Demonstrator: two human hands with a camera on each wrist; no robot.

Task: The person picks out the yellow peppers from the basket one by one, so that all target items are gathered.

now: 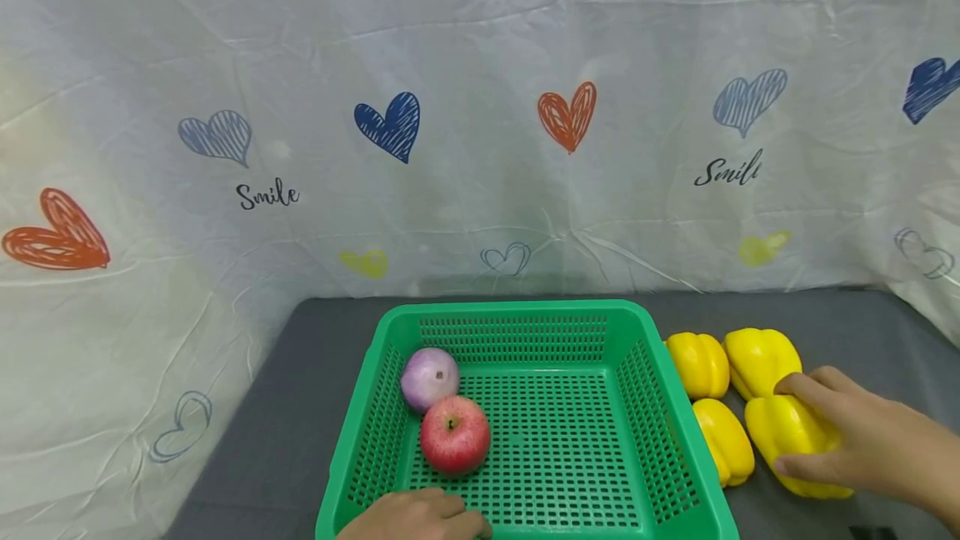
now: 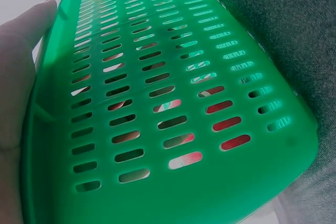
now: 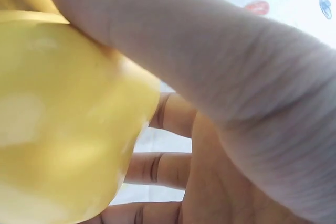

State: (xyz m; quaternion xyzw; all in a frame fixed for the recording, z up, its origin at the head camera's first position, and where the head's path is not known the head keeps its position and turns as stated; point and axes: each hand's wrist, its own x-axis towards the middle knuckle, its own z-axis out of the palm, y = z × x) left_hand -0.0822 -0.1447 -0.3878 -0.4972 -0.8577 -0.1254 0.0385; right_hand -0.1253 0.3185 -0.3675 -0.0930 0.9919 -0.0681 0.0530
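My right hand (image 1: pixel 847 432) grips the near right yellow bell pepper (image 1: pixel 791 440), thumb on its near side and fingers round the far side. In the right wrist view that pepper (image 3: pixel 68 124) fills the left half, between thumb and fingers. Other yellow bell peppers lie close by: one behind it (image 1: pixel 761 357), one at its left (image 1: pixel 722 440) and one at the far left (image 1: pixel 699 363). My left hand (image 1: pixel 416 517) holds the near rim of the green plastic basket (image 1: pixel 517 307), fingers bent over the edge. Inside the basket sit a red apple (image 1: pixel 454 436) and a purple onion (image 1: pixel 430 379).
The basket stands on a dark grey tabletop (image 1: pixel 277 407), with the peppers along its right side. Behind and to the left hangs a pale curtain (image 1: pixel 465 198) printed with hearts and "Smile" words. Through the basket's slots in the left wrist view, red of the apple (image 2: pixel 235 142) shows.
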